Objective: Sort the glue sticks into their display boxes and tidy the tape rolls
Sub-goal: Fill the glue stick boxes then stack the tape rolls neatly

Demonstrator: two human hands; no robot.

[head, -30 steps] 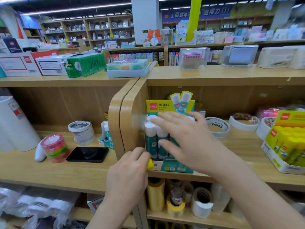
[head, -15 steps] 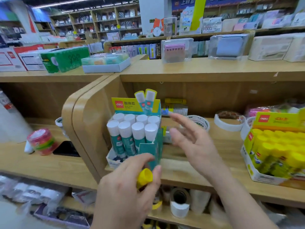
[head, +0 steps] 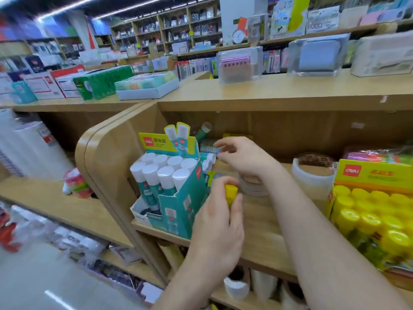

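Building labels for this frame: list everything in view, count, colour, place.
teal box: one, shelf's left end
white-capped sticks: eight, upright in teal box
loose sticks: few, white-capped, behind teal box
yellow box: one, far right
yellow-capped sticks: many, in yellow box
held stick: one, yellow cap, left hand
white roll: one, mid-shelf
clear rolls: stack, under right wrist
lower rolls: several, shelf below
pink roll: one, left shelf
green box: one, top left
left hand: grips held stick
right hand: reaches behind teal box, grip unclear

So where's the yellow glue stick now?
The yellow glue stick is in the left hand, head view centre, just right of the teal display box.
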